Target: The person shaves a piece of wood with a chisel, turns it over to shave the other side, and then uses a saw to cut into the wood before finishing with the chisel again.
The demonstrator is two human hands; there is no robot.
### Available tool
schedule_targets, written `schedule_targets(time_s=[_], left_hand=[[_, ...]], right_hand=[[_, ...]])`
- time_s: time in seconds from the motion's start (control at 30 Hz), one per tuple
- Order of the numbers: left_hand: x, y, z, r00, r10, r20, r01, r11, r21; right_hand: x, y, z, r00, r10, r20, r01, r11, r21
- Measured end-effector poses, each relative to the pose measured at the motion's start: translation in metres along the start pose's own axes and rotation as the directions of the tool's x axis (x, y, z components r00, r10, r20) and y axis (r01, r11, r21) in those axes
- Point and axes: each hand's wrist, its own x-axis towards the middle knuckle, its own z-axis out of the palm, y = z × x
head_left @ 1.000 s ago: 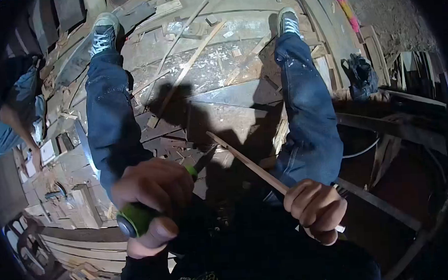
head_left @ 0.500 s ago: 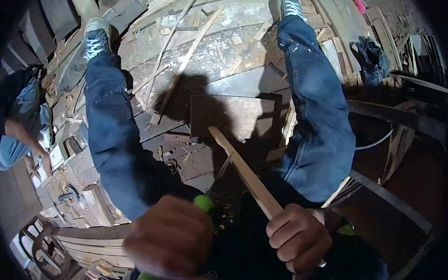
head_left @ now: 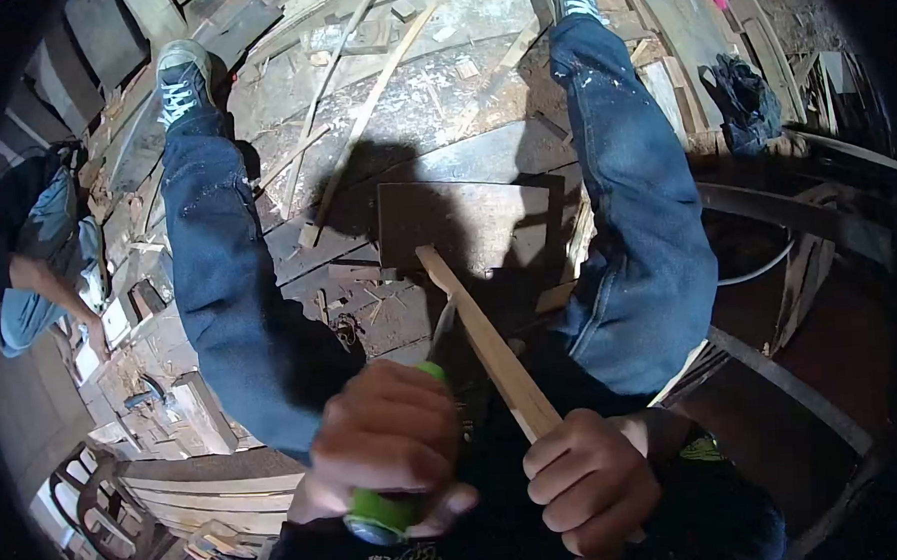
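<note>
My left hand (head_left: pixel 385 438) is closed around the green handle of a chisel (head_left: pixel 374 518); the handle ends in a metal cap. Its narrow blade points away from me, with its tip at the left edge of a wooden stick (head_left: pixel 497 353); whether it touches is hard to tell. My right hand (head_left: pixel 593 484) grips the near end of that stick. The far end, with a shaped notch just below it, rests on or just over a flat wooden board (head_left: pixel 486 218) between my legs.
Wood strips (head_left: pixel 366 113) and shavings litter the floor. A hammer (head_left: pixel 145 391) and wood blocks lie to the left, near another person's arm (head_left: pixel 63 287). A dark plastic bag (head_left: pixel 741 107) sits at the right, above long dark wooden pieces (head_left: pixel 793 385).
My left hand has moved up and right, bringing the chisel blade forward along the stick's edge. My right hand and the stick have shifted only slightly.
</note>
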Motion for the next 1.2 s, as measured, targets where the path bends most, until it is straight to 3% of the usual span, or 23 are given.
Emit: schedule_targets(time_s=[0.1, 0.17, 0.2, 0.23, 0.3, 0.37, 0.4, 0.43, 0.53, 0.6, 0.7, 0.8, 0.87, 0.97, 1.03, 1.13, 1.2], left_hand=[[-0.004, -0.010, -0.001, 0.999, -0.009, 0.045, 0.009, 1.000, 0.015], [-0.009, -0.002, -0.025, 0.998, -0.013, -0.058, 0.006, 0.994, -0.112], [-0.007, 0.006, -0.036, 0.998, 0.044, 0.037, -0.039, 0.990, -0.137], [-0.009, 0.017, -0.041, 0.988, 0.125, 0.085, -0.123, 0.992, -0.034], [0.000, 0.034, -0.036, 0.990, 0.115, 0.079, -0.105, 0.987, -0.124], [-0.006, 0.000, -0.022, 0.998, -0.010, 0.055, 0.014, 0.998, -0.069], [0.000, -0.007, -0.015, 0.993, 0.017, 0.121, -0.004, 0.995, -0.101], [-0.003, -0.006, -0.003, 0.999, -0.006, 0.054, 0.010, 0.997, -0.073], [-0.004, 0.002, -0.002, 0.999, -0.029, 0.045, 0.031, 0.999, -0.034], [-0.005, 0.015, -0.002, 0.995, 0.027, -0.101, -0.031, 0.999, -0.042], [-0.003, 0.037, -0.016, 0.991, 0.122, 0.047, -0.115, 0.984, -0.138], [-0.004, 0.004, -0.003, 0.993, 0.013, 0.120, -0.006, 0.998, -0.062], [-0.007, 0.008, -0.003, 0.996, -0.004, 0.089, 0.010, 0.998, -0.066], [-0.007, 0.026, -0.019, 0.998, -0.039, 0.050, 0.044, 0.995, -0.089], [-0.005, 0.041, -0.032, 0.968, 0.127, 0.216, -0.097, 0.985, -0.146], [-0.006, 0.012, -0.013, 0.970, 0.066, 0.236, -0.041, 0.993, -0.110], [0.000, 0.007, 0.000, 0.960, 0.003, 0.278, 0.004, 1.000, -0.024]], right_hand=[[0.000, 0.000, -0.001, 0.999, -0.021, 0.028, 0.021, 1.000, -0.007], [0.003, -0.003, 0.000, 0.999, 0.047, 0.022, -0.046, 0.999, -0.015], [0.003, -0.002, -0.001, 0.999, 0.044, 0.019, -0.044, 0.999, -0.020], [0.003, -0.002, -0.001, 0.999, 0.038, 0.034, -0.037, 0.999, -0.024], [0.001, -0.002, 0.002, 0.998, 0.039, 0.044, -0.038, 0.999, -0.022], [0.002, 0.001, 0.003, 1.000, 0.013, 0.028, -0.012, 1.000, -0.014], [0.002, -0.001, 0.002, 0.999, 0.009, 0.035, -0.009, 1.000, -0.011], [0.002, -0.002, 0.001, 0.999, 0.026, 0.027, -0.025, 0.999, -0.024], [-0.001, -0.001, 0.006, 0.998, 0.039, 0.041, -0.038, 0.999, -0.015], [-0.002, 0.002, 0.006, 0.998, 0.019, 0.060, -0.018, 1.000, -0.016], [-0.004, 0.002, 0.008, 0.998, -0.003, 0.064, 0.005, 1.000, -0.028], [0.000, 0.003, 0.006, 0.998, -0.037, 0.054, 0.038, 0.999, -0.017], [0.002, -0.003, -0.001, 0.987, 0.073, 0.142, -0.067, 0.997, -0.046], [0.000, 0.002, 0.011, 0.994, 0.024, 0.108, -0.016, 0.997, -0.071], [-0.004, 0.001, 0.013, 0.995, 0.040, 0.093, -0.035, 0.998, -0.053], [-0.001, 0.001, 0.008, 0.988, 0.014, 0.157, -0.002, 0.997, -0.074], [0.002, 0.000, 0.010, 0.996, 0.036, 0.082, -0.030, 0.997, -0.068]])
